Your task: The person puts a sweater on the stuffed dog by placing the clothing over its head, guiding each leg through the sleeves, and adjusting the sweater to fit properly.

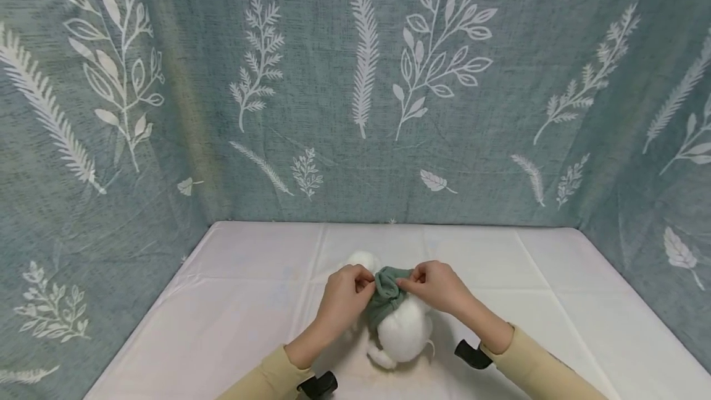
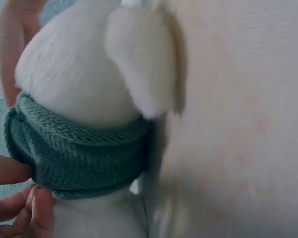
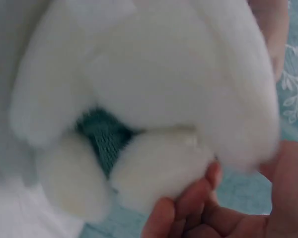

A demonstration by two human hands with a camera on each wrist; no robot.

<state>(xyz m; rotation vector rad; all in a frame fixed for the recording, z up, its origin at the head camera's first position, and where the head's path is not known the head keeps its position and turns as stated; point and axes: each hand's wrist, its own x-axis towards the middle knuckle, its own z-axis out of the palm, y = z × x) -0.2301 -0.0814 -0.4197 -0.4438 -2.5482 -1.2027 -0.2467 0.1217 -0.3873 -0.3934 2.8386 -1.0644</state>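
A white furry plush toy (image 1: 404, 333) lies on the table with a green knitted garment (image 1: 384, 308) around its middle. My left hand (image 1: 345, 294) pinches the garment's edge between thumb and fingers; in the left wrist view, the fingertips (image 2: 41, 206) are right at the rolled knit hem. My right hand (image 1: 439, 286) pinches the bunched upper part of the knit from the other side. From the right wrist view, its curled fingers (image 3: 193, 196) are against a white plush limb (image 3: 161, 166), and green knit shows between the limbs. A floppy white part (image 2: 144, 64) hangs beside the toy's rounded body.
A white cloth with fold creases covers the table (image 1: 244, 301). Blue-green curtains (image 1: 333, 79) with white leaf prints stand behind and on both sides. Black wrist cameras (image 1: 473, 354) sit below the beige sleeves (image 1: 547, 363).
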